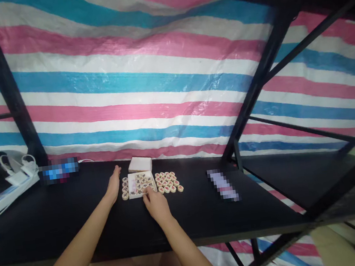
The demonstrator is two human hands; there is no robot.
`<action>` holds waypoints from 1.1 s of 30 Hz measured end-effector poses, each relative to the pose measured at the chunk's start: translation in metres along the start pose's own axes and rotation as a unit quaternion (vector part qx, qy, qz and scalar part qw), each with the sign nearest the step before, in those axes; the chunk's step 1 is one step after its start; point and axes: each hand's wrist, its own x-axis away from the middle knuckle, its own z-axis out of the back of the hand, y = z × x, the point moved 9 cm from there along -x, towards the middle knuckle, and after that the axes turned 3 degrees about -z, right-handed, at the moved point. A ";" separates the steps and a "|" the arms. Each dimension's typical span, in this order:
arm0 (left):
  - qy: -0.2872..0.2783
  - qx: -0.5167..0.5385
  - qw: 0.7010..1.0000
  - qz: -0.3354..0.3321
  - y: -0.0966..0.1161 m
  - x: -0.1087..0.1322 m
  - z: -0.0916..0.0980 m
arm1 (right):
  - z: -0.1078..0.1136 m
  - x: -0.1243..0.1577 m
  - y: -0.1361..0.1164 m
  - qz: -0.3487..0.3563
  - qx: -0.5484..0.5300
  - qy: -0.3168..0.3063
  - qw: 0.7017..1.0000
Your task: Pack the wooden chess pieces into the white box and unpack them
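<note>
A shallow white box [140, 174] on the black table holds several round Chinese chess pieces [138, 182] with dark characters. My right hand [157, 204] reaches over the box's front edge, its fingers closed on a Chinese chess piece that they mostly cover. Left of the box, my left hand [114, 184] rests on its edge with straight fingers and holds nothing. Between that hand and the box runs a short column of dark-marked pieces [125, 189]. To the box's right, red-marked pieces [166, 181] lie in rows.
Behind the box lies a white lid [140, 164]. A blurred-out flat object [222, 185] is on the right of the table [197, 217]. At left are a white power strip [13, 190] with plugs and a blurred blue item [59, 170]. Black metal posts [248, 102] frame the table.
</note>
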 end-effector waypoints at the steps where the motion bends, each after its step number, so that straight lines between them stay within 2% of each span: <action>1: 0.005 0.004 1.000 -0.003 -0.001 -0.001 -0.001 | 0.000 0.000 0.000 0.000 0.000 0.001 1.000; 10: 0.034 -0.019 0.999 -0.038 0.005 0.005 -0.009 | 0.004 0.002 -0.003 0.001 -0.002 0.007 1.000; 13: 0.040 -0.069 0.995 -0.059 0.016 0.010 -0.007 | 0.005 0.002 -0.004 0.004 -0.005 0.011 1.000; 16: 0.044 -0.140 0.984 -0.098 0.037 0.019 0.000 | 0.004 0.002 -0.002 -0.001 -0.009 0.005 1.000; 18: 0.006 -0.200 0.971 -0.131 0.054 0.025 0.000 | 0.004 0.002 -0.002 -0.002 -0.013 0.004 1.000; 20: -0.077 -0.264 0.949 -0.155 0.065 0.032 -0.008 | 0.005 0.001 -0.003 0.001 -0.018 0.007 1.000; 22: -0.156 -0.326 0.919 -0.159 0.070 0.038 -0.016 | 0.005 0.001 -0.003 0.000 -0.020 0.009 1.000; 24: -0.210 -0.380 0.888 -0.153 0.069 0.043 -0.022 | 0.004 0.001 -0.002 -0.003 -0.023 0.009 1.000; 28: -0.262 -0.447 0.844 -0.138 0.063 0.046 -0.035 | 0.002 0.001 -0.001 -0.003 -0.023 0.009 1.000; 33: -0.277 -0.451 0.836 -0.146 0.060 0.046 -0.045 | 0.001 0.000 0.001 -0.007 -0.013 0.006 1.000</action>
